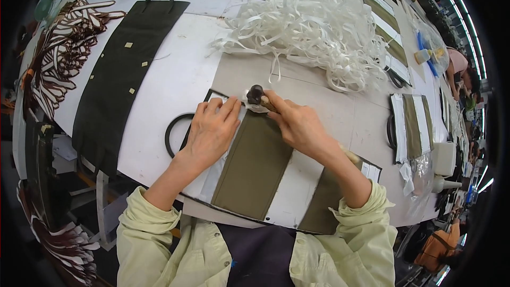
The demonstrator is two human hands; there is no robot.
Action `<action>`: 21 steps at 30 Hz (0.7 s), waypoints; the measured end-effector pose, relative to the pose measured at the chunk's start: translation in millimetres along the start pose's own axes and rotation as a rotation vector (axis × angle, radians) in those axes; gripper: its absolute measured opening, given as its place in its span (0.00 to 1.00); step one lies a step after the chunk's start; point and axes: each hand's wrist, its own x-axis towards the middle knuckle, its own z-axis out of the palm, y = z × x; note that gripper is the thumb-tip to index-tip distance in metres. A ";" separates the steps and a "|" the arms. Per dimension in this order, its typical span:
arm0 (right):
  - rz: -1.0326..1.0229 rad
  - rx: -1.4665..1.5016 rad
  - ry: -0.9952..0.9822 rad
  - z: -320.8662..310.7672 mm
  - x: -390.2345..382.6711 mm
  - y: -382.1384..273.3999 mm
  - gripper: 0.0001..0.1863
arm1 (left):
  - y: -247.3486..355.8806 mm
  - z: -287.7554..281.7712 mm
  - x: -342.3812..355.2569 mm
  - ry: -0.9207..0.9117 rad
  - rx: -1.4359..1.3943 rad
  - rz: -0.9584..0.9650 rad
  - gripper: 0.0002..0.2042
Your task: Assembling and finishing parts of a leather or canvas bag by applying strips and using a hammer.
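Olive-and-white panel (257, 166) on bench (340, 117): right hand (302, 126) clenched round wood-handled tool (255, 94) at panel's far edge, left hand (213, 128) flat across panel's left side. Panel looks light, pliable; best held along borders.

The ribbon pile (311, 29) lies behind the fabric panel (254, 165).

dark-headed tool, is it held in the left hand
No, the right hand grips the dark-headed tool, while the left hand rests on the olive-and-white panel.
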 end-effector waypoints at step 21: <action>0.827 -0.486 0.736 -55.9 -333.5 60.7 0.22 | 40.2 22.6 12.9 -0.046 -0.038 0.265 0.30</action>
